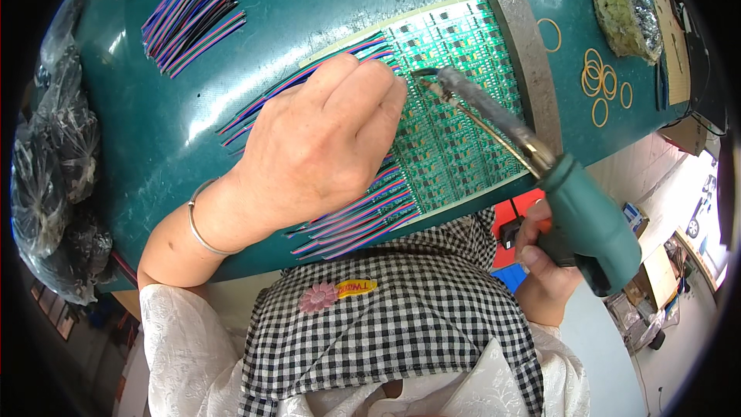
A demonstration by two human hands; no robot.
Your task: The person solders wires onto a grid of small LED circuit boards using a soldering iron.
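Observation:
A green circuit board panel (pixel 455 100) lies on the table, bearing rows of small components. Several multicoloured ribbon wires (pixel 359 220) extend leftward from its left edge, some passing beneath my left hand (pixel 320 127). That hand is closed in a pinch at the wire ends by the board; its fingertips are mostly hidden. Gripped in my right hand (pixel 544 259) is a soldering gun (pixel 590 220) with a green body. Its dark tip reaches over the board, close to my left fingertips. The gun hides part of my right hand.
A dark metal bar (pixel 525 46) lies across the board's right side. Beyond it are several rubber bands (pixel 593 73) and a foil-covered block (pixel 627 22). More ribbon wires (pixel 193 11) lie in a bundle at the far left. Black plastic bags (pixel 58 154) line the left edge.

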